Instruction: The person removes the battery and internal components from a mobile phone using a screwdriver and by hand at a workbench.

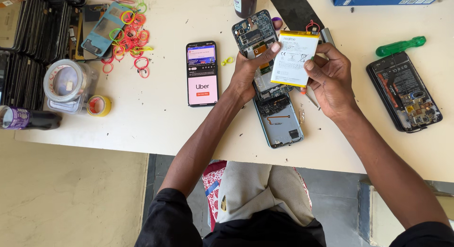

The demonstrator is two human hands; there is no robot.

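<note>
Head view: both hands meet over the middle of the pale table (142, 119). The left hand (248, 74) is closed around the opened phone body with bare circuit boards (255, 31), its thumb pressing onto the near corner of the flat white battery pack with a yellow edge (293, 57). The right hand (331, 79) pinches the opposite side of that battery between thumb and fingers, holding it tilted above the phone's frame. Just below the hands lies the blue-grey plastic back cover (281, 124), inside up, flat on the table.

To the left, apart from the hands, lies a black smartphone with a lit screen (202, 73); further left are loose coloured rubber bands (132, 34) and a yellow tape roll (99, 105). To the right lie a green-handled screwdriver (401, 46) and a second opened phone in a black frame (404, 91).

Handled well, the battery should stay flat and unbent, gripped by its edges, with any thin connector strip kept slack; whether one is attached is hidden.
</note>
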